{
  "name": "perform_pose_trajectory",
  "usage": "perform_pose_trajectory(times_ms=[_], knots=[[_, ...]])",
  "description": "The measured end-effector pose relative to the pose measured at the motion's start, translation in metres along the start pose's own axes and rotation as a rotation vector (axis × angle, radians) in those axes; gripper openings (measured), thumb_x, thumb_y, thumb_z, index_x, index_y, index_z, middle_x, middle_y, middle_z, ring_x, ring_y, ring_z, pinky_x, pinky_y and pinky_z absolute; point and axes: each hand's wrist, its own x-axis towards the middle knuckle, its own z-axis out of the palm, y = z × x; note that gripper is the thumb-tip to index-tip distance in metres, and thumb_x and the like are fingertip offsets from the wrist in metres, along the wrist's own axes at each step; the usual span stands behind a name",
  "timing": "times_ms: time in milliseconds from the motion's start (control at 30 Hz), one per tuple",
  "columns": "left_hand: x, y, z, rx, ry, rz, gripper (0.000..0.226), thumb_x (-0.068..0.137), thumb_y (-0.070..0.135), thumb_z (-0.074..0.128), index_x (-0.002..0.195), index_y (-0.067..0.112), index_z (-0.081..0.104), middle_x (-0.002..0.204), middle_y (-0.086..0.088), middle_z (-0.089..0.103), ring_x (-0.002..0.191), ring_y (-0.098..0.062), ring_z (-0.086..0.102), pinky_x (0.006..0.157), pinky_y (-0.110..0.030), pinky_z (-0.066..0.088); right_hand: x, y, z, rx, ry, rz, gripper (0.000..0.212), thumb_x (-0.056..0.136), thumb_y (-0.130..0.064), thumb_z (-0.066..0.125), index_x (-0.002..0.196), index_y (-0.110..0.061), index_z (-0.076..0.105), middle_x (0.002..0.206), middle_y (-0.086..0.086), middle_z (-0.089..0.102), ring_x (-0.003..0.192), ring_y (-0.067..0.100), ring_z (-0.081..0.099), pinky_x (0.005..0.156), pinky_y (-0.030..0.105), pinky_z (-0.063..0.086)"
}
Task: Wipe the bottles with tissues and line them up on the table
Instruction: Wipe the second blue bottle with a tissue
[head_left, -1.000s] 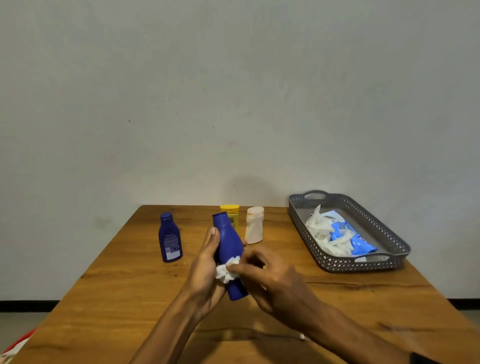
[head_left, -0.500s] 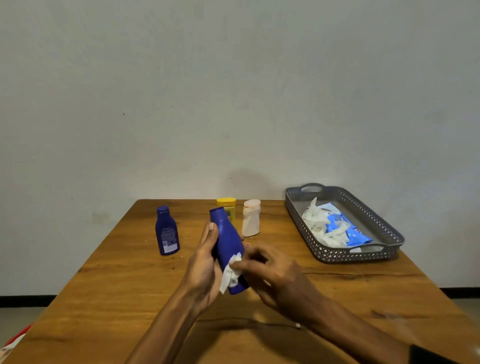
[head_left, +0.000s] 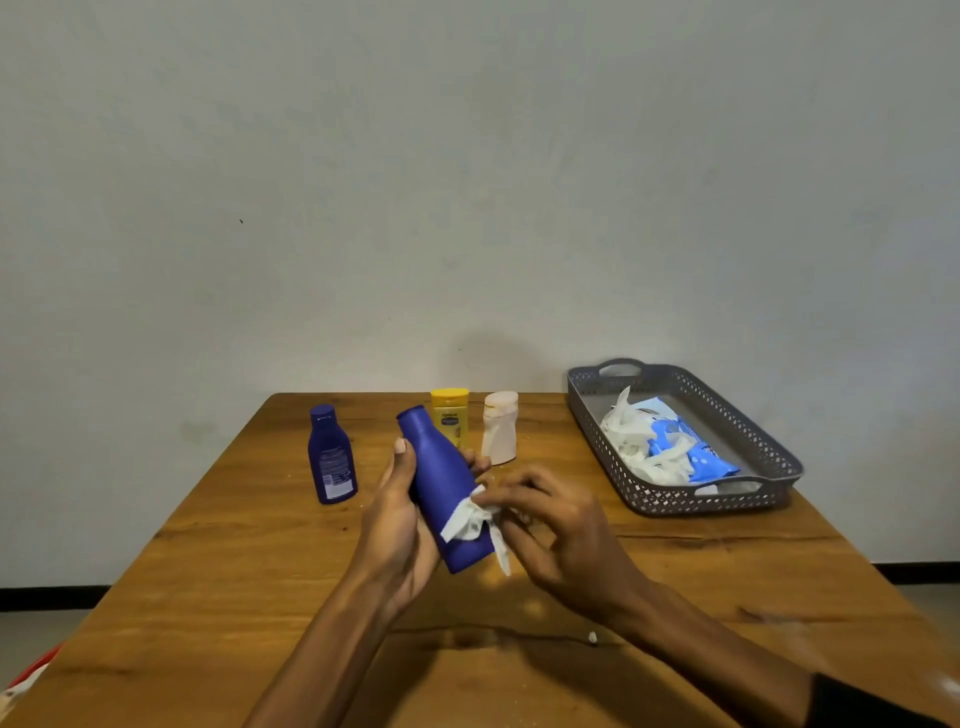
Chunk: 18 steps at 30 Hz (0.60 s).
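While left grip (head_left: 400, 519) clamps blue bottle (head_left: 447, 488) and right grip (head_left: 556, 525) pinches tissue (head_left: 470, 522), wiping's mid-step; next, stand it beside the others.

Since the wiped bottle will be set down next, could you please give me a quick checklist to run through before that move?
1. Left hand grips the blue bottle: ok.
2. Right hand pinches the tissue against it: ok.
3. Bottle wiped all round: cannot tell.
4. Small dark blue bottle, yellow bottle and white bottle stand upright: ok.
5. Bare table beside them to set it down: ok.
6. Grey tray holds spare tissues: ok.
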Motion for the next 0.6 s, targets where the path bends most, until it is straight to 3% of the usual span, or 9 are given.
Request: perform_pose_trajectory(times_ms=[133, 200, 300, 400, 467, 533, 600], knots=[[-0.002, -0.008, 0.006, 0.026, 0.050, -0.038, 0.052, 0.099, 0.050, 0.038, 0.119, 0.007, 0.059, 0.092, -0.015, 0.074, 0.079, -0.027, 0.072, 0.070, -0.042, 0.059, 0.016, 0.002, 0.004, 0.092, 0.089, 0.140, 0.028, 0.090, -0.006, 0.066, 0.116, -0.016, 0.072, 0.100, -0.001, 0.070, 0.085, 0.006, 0.063, 0.072, 0.013, 0.047], [-0.004, -0.005, 0.008, 0.049, 0.055, -0.054, 0.060, 0.097, 0.056, 0.037, 0.112, 0.004, 0.063, 0.100, -0.019, 0.074, 0.084, -0.031, 0.072, 0.079, -0.050, 0.058, 0.008, -0.007, 0.010, 0.155, 0.101, 0.164, 0.030, 0.093, -0.006, 0.064, 0.120, -0.017, 0.070, 0.110, -0.003, 0.070, 0.095, 0.008, 0.066, 0.077, 0.019, 0.053], [-0.003, -0.003, 0.005, 0.086, 0.093, -0.023, 0.078, 0.087, 0.065, 0.045, 0.129, 0.000, 0.054, 0.120, -0.026, 0.066, 0.102, -0.042, 0.063, 0.098, -0.068, 0.044, -0.007, -0.019, 0.016, 0.239, 0.146, 0.196, 0.029, 0.095, -0.009, 0.063, 0.121, -0.017, 0.069, 0.114, -0.007, 0.069, 0.103, 0.011, 0.066, 0.079, 0.030, 0.058], [-0.004, -0.005, 0.004, 0.120, 0.125, 0.038, 0.088, 0.076, 0.071, 0.060, 0.137, 0.008, 0.046, 0.119, -0.027, 0.066, 0.106, -0.046, 0.062, 0.095, -0.073, 0.042, -0.011, -0.022, 0.020, 0.291, 0.165, 0.205, 0.029, 0.094, -0.008, 0.063, 0.120, -0.017, 0.071, 0.112, -0.006, 0.069, 0.103, 0.014, 0.067, 0.079, 0.034, 0.059], [-0.009, -0.005, 0.009, 0.145, 0.095, 0.048, 0.093, 0.072, 0.074, 0.064, 0.137, 0.009, 0.048, 0.115, -0.025, 0.068, 0.103, -0.045, 0.065, 0.093, -0.067, 0.048, -0.005, -0.026, 0.020, 0.312, 0.152, 0.190, 0.031, 0.093, -0.005, 0.064, 0.121, -0.017, 0.071, 0.112, -0.004, 0.069, 0.105, 0.012, 0.066, 0.081, 0.029, 0.058], [-0.013, -0.006, 0.016, 0.179, 0.038, 0.091, 0.070, 0.082, 0.062, 0.058, 0.135, 0.017, 0.052, 0.107, -0.019, 0.071, 0.094, -0.038, 0.070, 0.083, -0.054, 0.057, 0.005, -0.028, 0.020, 0.301, 0.147, 0.172, 0.033, 0.091, -0.001, 0.065, 0.120, -0.015, 0.072, 0.109, -0.002, 0.068, 0.102, 0.010, 0.066, 0.078, 0.023, 0.057], [-0.016, -0.008, 0.021, 0.151, -0.043, 0.068, 0.051, 0.089, 0.047, 0.053, 0.133, 0.021, 0.054, 0.111, -0.017, 0.072, 0.097, -0.034, 0.071, 0.079, -0.046, 0.059, 0.020, -0.024, 0.018, 0.270, 0.171, 0.170, 0.032, 0.090, 0.000, 0.065, 0.119, -0.012, 0.072, 0.103, 0.000, 0.067, 0.088, 0.011, 0.067, 0.069, 0.022, 0.057]])
